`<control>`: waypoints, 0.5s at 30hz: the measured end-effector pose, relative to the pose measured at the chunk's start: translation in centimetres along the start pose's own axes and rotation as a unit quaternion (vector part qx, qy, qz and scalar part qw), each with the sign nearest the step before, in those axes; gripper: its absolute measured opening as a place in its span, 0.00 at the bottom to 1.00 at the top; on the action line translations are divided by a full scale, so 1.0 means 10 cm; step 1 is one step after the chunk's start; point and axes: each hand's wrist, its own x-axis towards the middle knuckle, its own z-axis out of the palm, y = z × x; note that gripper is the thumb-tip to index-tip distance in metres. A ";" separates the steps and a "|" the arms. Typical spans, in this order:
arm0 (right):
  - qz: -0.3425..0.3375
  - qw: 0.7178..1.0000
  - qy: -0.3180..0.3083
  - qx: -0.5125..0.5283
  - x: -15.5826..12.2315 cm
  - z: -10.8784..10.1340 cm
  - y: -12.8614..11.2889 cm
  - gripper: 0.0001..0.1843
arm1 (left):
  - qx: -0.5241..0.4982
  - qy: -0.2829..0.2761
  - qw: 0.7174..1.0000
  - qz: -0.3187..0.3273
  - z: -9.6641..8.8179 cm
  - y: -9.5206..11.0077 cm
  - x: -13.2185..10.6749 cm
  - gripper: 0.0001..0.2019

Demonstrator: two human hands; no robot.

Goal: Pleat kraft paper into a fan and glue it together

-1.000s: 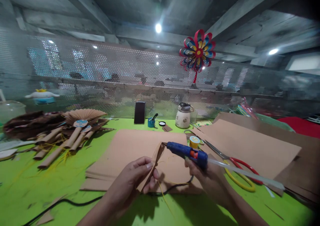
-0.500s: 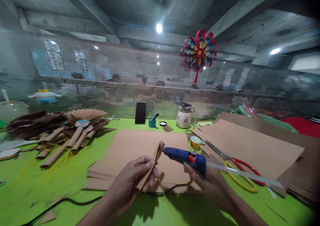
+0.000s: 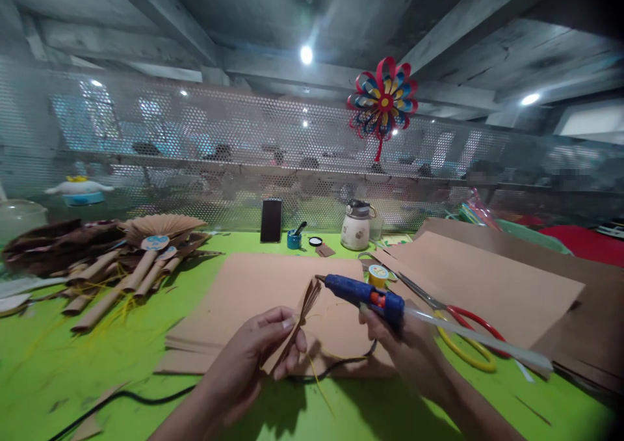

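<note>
My left hand (image 3: 253, 356) pinches a pleated brown paper fan (image 3: 292, 330) by its lower end, holding it upright above a stack of brown paper sheets (image 3: 244, 291). My right hand (image 3: 404, 350) grips a blue glue gun (image 3: 365, 294) with an orange trigger. Its nozzle points left and sits just at the top edge of the folded fan. A clear glue stick (image 3: 482, 343) juts out of the gun's back to the right. A thin yellow string (image 3: 316, 369) hangs from the fan. The gun's black cord (image 3: 146, 399) runs left across the green table (image 3: 73, 363).
Red and yellow scissors (image 3: 463, 337) and a small yellow spool (image 3: 378, 275) lie right of the gun. Finished paper fans (image 3: 141, 252) are piled at the left. A phone (image 3: 271, 220), a blue pot (image 3: 294, 238) and a jar (image 3: 355, 226) stand before the mesh screen. Large brown sheets (image 3: 487, 278) cover the right.
The glue gun's nozzle dipped against the fan's upper folds half a second ago, then rose slightly to the top edge. My left hand keeps its pinch on the fan.
</note>
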 end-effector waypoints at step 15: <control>-0.002 0.996 -0.085 -0.006 -0.05 0.01 -0.02 0.19 | -0.012 0.000 1.000 0.001 -0.04 0.01 0.02 0.03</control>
